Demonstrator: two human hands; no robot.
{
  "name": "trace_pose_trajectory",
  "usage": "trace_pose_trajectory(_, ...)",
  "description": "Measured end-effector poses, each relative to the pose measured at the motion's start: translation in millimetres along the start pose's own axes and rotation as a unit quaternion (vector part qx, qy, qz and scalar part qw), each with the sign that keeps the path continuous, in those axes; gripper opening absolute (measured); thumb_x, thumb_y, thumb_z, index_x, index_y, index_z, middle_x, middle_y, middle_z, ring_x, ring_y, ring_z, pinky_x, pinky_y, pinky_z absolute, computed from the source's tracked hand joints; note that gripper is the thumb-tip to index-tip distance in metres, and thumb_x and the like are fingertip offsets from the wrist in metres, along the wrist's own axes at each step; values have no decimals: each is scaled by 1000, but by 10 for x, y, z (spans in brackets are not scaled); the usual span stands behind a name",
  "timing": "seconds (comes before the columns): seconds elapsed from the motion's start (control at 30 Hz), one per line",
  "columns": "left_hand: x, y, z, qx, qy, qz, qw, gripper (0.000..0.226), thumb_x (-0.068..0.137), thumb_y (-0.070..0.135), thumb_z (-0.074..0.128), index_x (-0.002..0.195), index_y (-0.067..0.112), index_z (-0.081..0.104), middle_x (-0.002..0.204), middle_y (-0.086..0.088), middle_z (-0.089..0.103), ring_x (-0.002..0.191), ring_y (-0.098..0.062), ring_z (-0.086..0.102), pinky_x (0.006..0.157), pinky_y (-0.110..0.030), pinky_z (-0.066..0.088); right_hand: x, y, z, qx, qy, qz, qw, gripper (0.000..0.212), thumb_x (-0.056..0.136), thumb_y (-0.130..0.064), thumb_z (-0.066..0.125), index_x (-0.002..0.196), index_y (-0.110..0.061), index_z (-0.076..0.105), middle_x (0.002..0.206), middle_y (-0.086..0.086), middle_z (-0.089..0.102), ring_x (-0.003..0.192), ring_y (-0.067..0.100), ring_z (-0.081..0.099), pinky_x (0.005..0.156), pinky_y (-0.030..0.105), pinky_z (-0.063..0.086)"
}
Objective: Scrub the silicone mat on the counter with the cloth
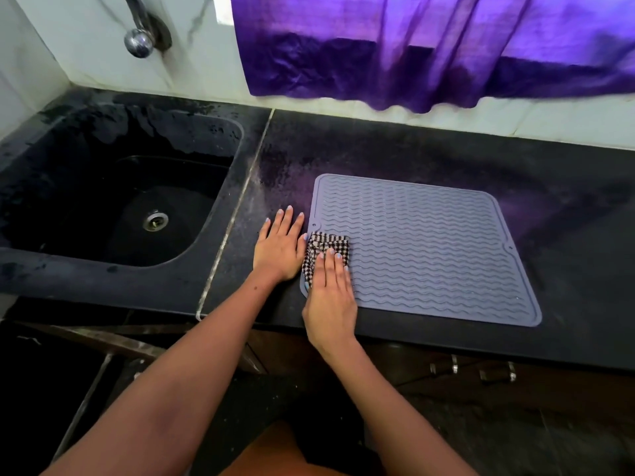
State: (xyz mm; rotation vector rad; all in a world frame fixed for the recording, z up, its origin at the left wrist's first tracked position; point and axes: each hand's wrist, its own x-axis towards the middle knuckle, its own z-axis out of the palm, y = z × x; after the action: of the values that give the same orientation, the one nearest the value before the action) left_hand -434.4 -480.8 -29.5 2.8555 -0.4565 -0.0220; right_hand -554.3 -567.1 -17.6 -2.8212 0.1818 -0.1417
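A grey silicone mat (429,255) with wavy ridges lies flat on the black counter (429,156). A small black-and-white checked cloth (321,243) sits folded on the mat's left edge. My right hand (330,293) presses on the cloth with straight fingers, palm down, covering its near part. My left hand (280,245) rests flat on the counter just left of the mat, fingers spread, its side touching the cloth.
A black sink (113,201) with a metal drain (155,221) is set into the counter at the left. A chrome tap (139,41) is mounted on the wall above it. A purple curtain (429,53) hangs over the back wall. Cabinet handles (481,371) show below the counter's front edge.
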Motion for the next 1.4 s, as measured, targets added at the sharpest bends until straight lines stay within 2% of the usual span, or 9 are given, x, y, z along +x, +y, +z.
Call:
trace_pose_trajectory(0.23,5,-11,3,1,-8,1,1000,52,100,36,19,149,19,12,158,-4,3,146,-18,-2,117,-37,-3,66,84,-98,91,29,-32,995,59,89,-10,52,144,-6,32,153,10,29,143,20,24,116,28,9)
trace_pose_trajectory(0.4,10,-19,19,-4,-4,-1,1000,54,99,41,16,149,20,13,158,-3,4,146,-17,-2,117,-37,-3,367,90,-427,403,93,154,897,43,98,-19,42,140,-13,42,142,3,48,133,18,42,107,21,27)
trace_pose_trajectory(0.53,4,-19,17,-1,-1,2,1000,64,91,48,7,148,21,14,158,-4,5,146,-18,0,117,-37,-2,584,75,-412,277,112,40,953,51,100,-18,37,148,-12,22,157,0,19,145,13,14,114,19,8)
trace_pose_trajectory(0.63,0,-17,19,3,0,1,1000,69,87,49,2,148,21,15,158,-4,6,146,-18,1,117,-38,-1,688,179,-224,106,9,-12,994,54,100,-19,33,149,-10,13,159,5,9,147,16,3,118,27,2)
trace_pose_trajectory(0.87,0,11,18,24,-4,1,1000,75,81,47,-6,149,18,11,158,-6,4,146,-19,0,117,-38,-3,737,170,-186,-23,-76,-30,996,58,97,-11,30,150,-6,5,159,11,3,147,22,-1,118,32,0)
trace_pose_trajectory(1.03,26,44,-14,22,-10,-7,1000,59,95,41,10,148,17,15,158,-7,8,146,-20,3,117,-41,-4,807,229,-273,28,-90,-41,995,58,96,-9,40,149,-11,16,158,7,13,146,20,11,117,30,13)
trace_pose_trajectory(1.17,67,78,-68,-41,42,-29,998,62,90,39,13,140,13,39,152,-8,29,143,-20,19,117,-40,2,991,225,-527,350,-25,157,923,36,98,-18,42,132,-11,50,118,9,61,101,21,57,82,24,43)
trace_pose_trajectory(1.27,148,77,-72,-56,45,-11,997,64,88,36,13,141,11,38,152,-9,30,143,-21,20,117,-39,3,1083,151,-519,325,65,187,925,38,98,-16,41,135,-10,47,130,11,57,122,28,48,100,31,37)
trace_pose_trajectory(1.4,230,72,-53,-43,2,1,999,56,95,33,17,146,11,25,156,-9,16,145,-21,10,117,-37,0,1051,171,-231,119,17,52,991,54,96,-6,38,148,-10,22,156,6,21,146,20,13,119,29,10)
